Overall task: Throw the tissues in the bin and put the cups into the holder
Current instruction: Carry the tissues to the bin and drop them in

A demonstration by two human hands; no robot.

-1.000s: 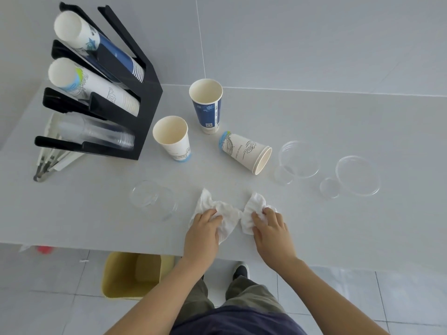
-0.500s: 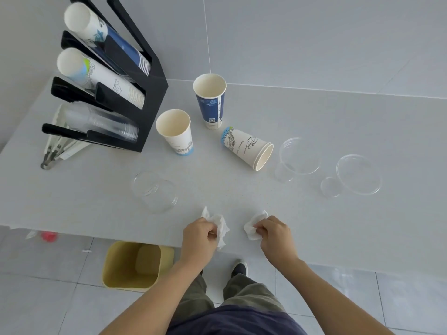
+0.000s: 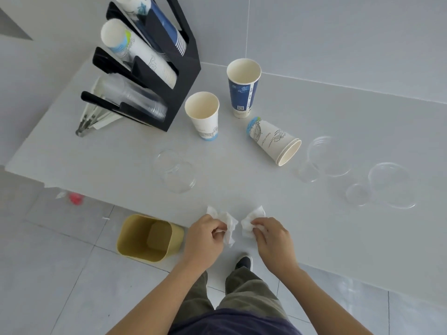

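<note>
My left hand (image 3: pixel 204 239) grips a crumpled white tissue (image 3: pixel 228 224) at the table's front edge. Beside it my right hand (image 3: pixel 273 240) grips a second crumpled tissue (image 3: pixel 251 220). A yellow bin (image 3: pixel 147 238) stands on the floor just left of my left hand, under the table edge. The black cup holder (image 3: pixel 183 76) at the back left carries stacked cups in its three slots. A white paper cup (image 3: pixel 204 114) and a blue paper cup (image 3: pixel 243 87) stand upright; another white paper cup (image 3: pixel 274 141) lies on its side.
Three clear plastic cups lie on the white table (image 3: pixel 314 233): one (image 3: pixel 175 174) left of centre, one (image 3: pixel 321 159) right of the tipped cup, one (image 3: pixel 384 184) far right. Tongs (image 3: pixel 89 119) lie behind the holder. My shoe (image 3: pixel 244 261) and legs are below the table edge.
Both hands have crumpled the tissues and drawn them back from the middle of the table to its front edge. The view has shifted, showing more of the bin.
</note>
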